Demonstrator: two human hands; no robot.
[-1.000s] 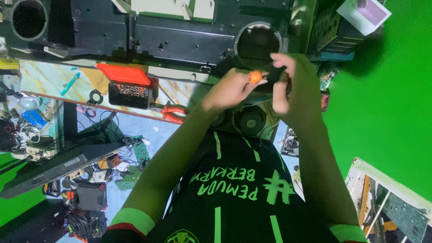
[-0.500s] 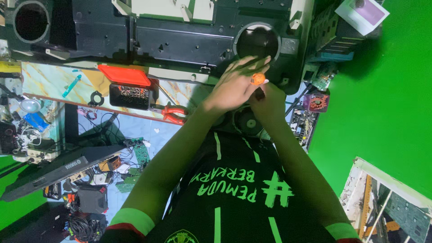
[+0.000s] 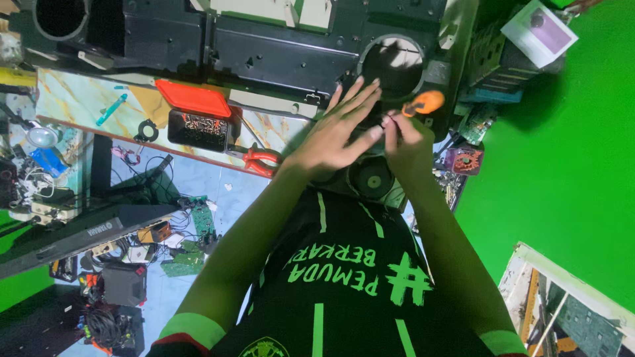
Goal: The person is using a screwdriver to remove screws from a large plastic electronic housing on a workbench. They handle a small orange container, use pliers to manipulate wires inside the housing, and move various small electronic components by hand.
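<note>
we're looking down over a black shirt with green stripes at both hands working near the edge of the marble-patterned worktop (image 3: 86, 99). the right hand (image 3: 405, 142) has its fingers curled shut around a small screwdriver with an orange plastic handle (image 3: 423, 103), the handle poking up and out to the right, the shaft hidden under the hands, so we cannot tell where the tip sits. the left hand (image 3: 334, 132) lies flat with fingers spread wide and gripping nothing, pressed across the big black plastic speaker housing (image 3: 278, 49) just below its round cut-out opening (image 3: 391, 65). our read is that the flat palm steadies the housing while the other hand works the tool close in. just under the hands a round black speaker driver (image 3: 372, 180) shows, partly covered.

off to the left, on the worktop, a black parts box with an open orange lid (image 3: 193, 99) sits within reach, screws apparently inside, and red-handled pliers (image 3: 263, 158) rest at the worktop's edge beside it. circuit boards and cables litter the floor below.
</note>
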